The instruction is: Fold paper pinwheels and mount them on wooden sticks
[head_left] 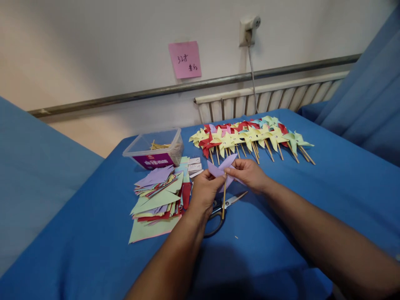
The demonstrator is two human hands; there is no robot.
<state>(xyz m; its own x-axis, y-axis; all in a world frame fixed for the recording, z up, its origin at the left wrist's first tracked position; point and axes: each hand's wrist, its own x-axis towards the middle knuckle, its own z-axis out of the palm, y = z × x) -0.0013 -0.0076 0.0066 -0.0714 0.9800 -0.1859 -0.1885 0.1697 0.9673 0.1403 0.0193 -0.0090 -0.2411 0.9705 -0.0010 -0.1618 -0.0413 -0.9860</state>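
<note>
the left hand (204,187) gripped a wooden stick (223,204) and the lilac pinwheel (220,168), while the right hand (248,173) pinched its folded tips, mid-bench (281,233) over one pair of scissors (233,201). it looked half-made. roughly fifteen finished pinwheels (250,135) overlapped by the far edge. unused, at left: one paper pile (156,200), one stick box (154,148).
</note>
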